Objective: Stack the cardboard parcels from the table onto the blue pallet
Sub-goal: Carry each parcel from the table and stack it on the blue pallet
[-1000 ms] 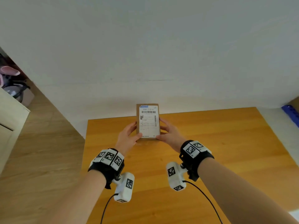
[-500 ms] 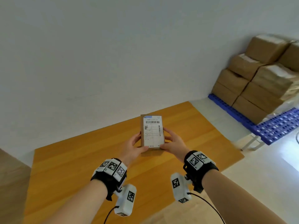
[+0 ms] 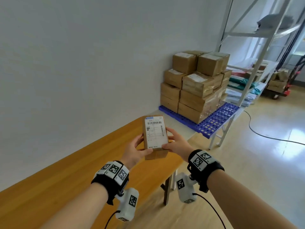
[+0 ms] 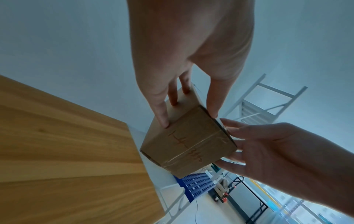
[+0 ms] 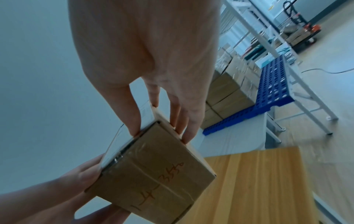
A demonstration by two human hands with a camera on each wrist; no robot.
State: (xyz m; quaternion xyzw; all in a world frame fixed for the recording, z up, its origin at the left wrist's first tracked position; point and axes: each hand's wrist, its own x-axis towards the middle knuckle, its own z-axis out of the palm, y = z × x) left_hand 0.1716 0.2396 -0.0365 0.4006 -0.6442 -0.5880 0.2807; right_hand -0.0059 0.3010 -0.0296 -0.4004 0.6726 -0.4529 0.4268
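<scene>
I hold a small cardboard parcel (image 3: 155,136) with a white shipping label on top, in the air over the right end of the wooden table (image 3: 66,179). My left hand (image 3: 134,148) grips its left side and my right hand (image 3: 177,143) grips its right side, thumbs on the label. In both wrist views the taped end of the parcel (image 4: 188,144) (image 5: 153,178) shows orange handwriting, with the fingers (image 4: 161,115) (image 5: 134,115) curled round its edges. The blue pallet (image 3: 214,119) stands beyond on a white table, with several stacked parcels (image 3: 194,86) against the wall.
White metal shelving (image 3: 257,52) with bags stands right of the pallet. A black cable (image 3: 270,136) runs across the shiny floor. A red hand truck (image 3: 283,90) carrying boxes sits at the far right. A bare strip of the pallet faces me.
The view has swung right from the table and wall to the pallet and shelving. Both hands kept their grip and carried the parcel off the table toward its right end.
</scene>
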